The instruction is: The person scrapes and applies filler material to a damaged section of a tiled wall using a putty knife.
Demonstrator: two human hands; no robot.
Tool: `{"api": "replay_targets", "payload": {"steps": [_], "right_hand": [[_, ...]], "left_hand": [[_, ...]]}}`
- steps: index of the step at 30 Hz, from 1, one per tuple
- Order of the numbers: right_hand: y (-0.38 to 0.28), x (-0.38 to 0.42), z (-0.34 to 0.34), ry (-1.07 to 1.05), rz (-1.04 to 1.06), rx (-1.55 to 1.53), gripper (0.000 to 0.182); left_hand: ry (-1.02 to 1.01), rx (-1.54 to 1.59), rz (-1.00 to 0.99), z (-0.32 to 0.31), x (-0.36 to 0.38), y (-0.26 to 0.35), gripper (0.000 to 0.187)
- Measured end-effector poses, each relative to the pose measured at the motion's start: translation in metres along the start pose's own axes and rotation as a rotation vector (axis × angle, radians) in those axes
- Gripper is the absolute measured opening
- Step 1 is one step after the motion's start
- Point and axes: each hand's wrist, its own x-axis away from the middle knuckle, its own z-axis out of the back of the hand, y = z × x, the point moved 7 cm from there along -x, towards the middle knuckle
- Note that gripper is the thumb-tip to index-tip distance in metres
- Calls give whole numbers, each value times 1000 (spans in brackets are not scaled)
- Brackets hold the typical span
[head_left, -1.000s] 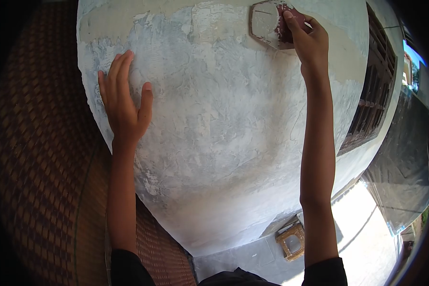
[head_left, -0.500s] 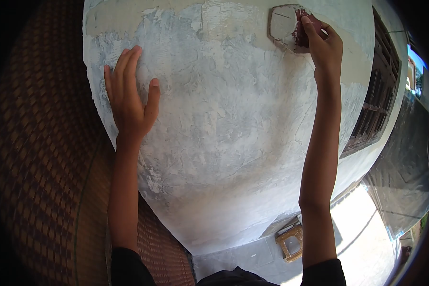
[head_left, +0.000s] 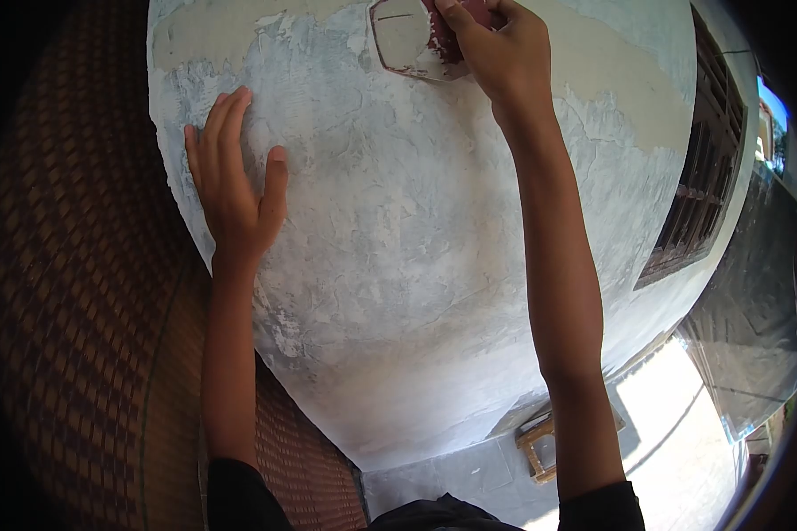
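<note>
A wall (head_left: 390,230) patched with white and grey plaster fills the middle of the view. High on it, my right hand (head_left: 505,49) grips a flat plastering scraper (head_left: 407,40) by its dark red part. The scraper's plate is smeared with pale plaster and lies against the wall; its top runs out of view. On the left side of the wall, my left hand (head_left: 235,181) rests with its fingers stretched out and holds nothing.
A woven brown screen (head_left: 80,265) runs along the left, beside the wall's edge. At the right is a dark barred window (head_left: 700,168). Below, a wooden stool (head_left: 540,442) stands on the grey floor (head_left: 434,487), partly behind my right arm.
My right hand has swept left across the upper wall with the scraper, and slightly upward. My left hand has stayed almost in place.
</note>
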Motion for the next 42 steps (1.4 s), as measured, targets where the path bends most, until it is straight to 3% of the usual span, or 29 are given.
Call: {"api": "replay_targets", "payload": {"steps": [5, 6, 9, 12, 13, 16, 19, 20, 22, 26, 30, 31, 34, 36, 39, 42], "right_hand": [[38, -16, 44, 87, -142, -100, 20], [60, -31, 68, 67, 33, 54, 42], [67, -31, 92, 112, 6, 31, 43], [55, -30, 71, 99, 62, 22, 45], [22, -13, 37, 48, -110, -211, 18], [9, -11, 0, -30, 25, -180, 19], [8, -12, 6, -10, -47, -35, 21], [26, -20, 11, -12, -65, -127, 22], [48, -29, 48, 29, 19, 114, 48], [65, -37, 97, 55, -2, 77, 49], [40, -40, 68, 37, 123, 78, 51], [14, -28, 30, -59, -73, -221, 23], [-12, -19, -5, -111, 40, -203, 22], [-28, -14, -2, -10, 39, 204, 21], [1, -22, 9, -22, -28, -30, 22], [35, -32, 50, 79, -71, 29, 22]], "left_hand": [[6, 5, -1, 1, -1, 1, 57], [5, 5, -1, 0, -1, 2, 57], [1, -9, 8, 0, -2, 3, 57], [-12, -21, -5, -1, -3, 5, 57], [-10, -13, 2, -1, -3, 4, 55], [-11, 5, 10, 0, -2, 2, 54], [-18, 11, 12, 0, -1, 0, 54], [-19, 14, 13, 1, 0, -1, 54], [-16, 5, 11, 1, 1, -1, 55], [-10, -4, -5, 0, -1, 4, 56], [-29, -20, -5, -2, -2, 6, 56], [-22, -14, 4, -1, -1, 4, 56], [-18, -5, 12, -1, 0, 2, 55], [-19, -5, 16, 0, -1, 1, 54], [-11, 4, 22, 1, 1, -2, 54], [-5, 1, 7, 0, 0, 0, 57]]}}
